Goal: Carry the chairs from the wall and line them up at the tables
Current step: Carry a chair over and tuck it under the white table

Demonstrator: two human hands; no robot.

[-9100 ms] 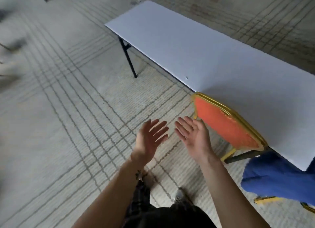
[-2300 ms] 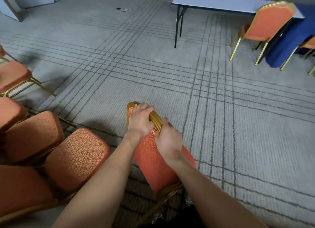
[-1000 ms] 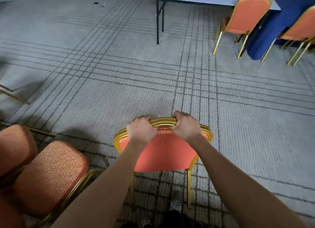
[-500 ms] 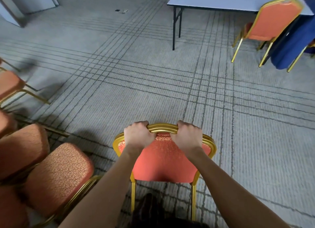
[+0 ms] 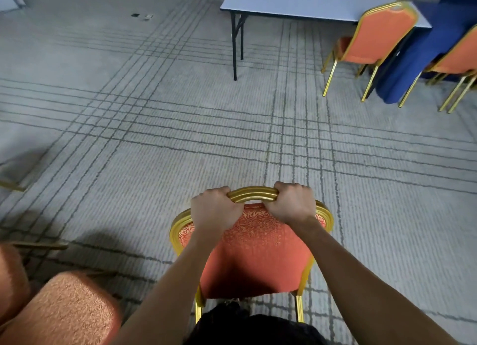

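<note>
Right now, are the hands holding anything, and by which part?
Yes. Both hands, left and right, grip one orange chair by the gold top rail of its backrest, side by side near the middle.

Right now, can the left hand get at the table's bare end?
Probably not. The left hand is shut on the carried chair top rail, and the table stands far across open carpet. Nothing blocks the path; the person must walk over.

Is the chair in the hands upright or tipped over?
Upright: the held chair shows its backrest on top, gold legs pointing down, both hands gripping the top rail.
</note>
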